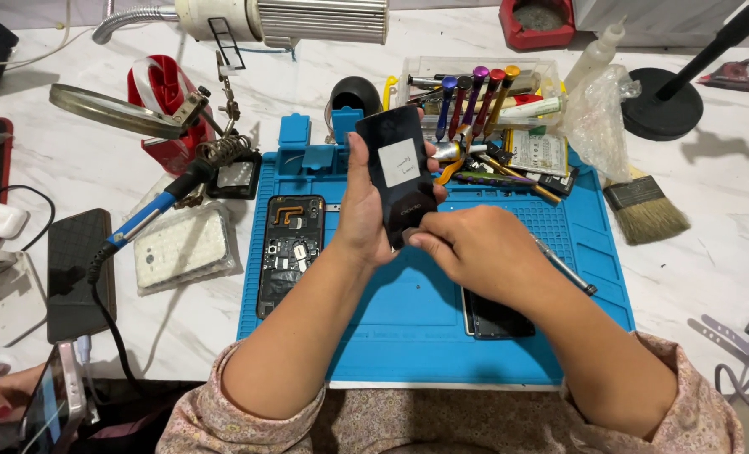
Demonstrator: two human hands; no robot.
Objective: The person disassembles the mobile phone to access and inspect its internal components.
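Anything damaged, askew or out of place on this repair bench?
The phone on the blue mat lies open, back off, its circuit parts bare. Both hands, left hand and right hand, hold a black back cover upright above it. Nothing looks spilled.

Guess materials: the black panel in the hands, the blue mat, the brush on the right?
Black panel, held by left hand and right hand: likely glossy plastic or glass; smooth dark sheen, white sticker on it. Blue mat: probably silicone rubber; matte, with moulded compartments. Brush: pale bristles, natural or synthetic unclear, in a dark band.
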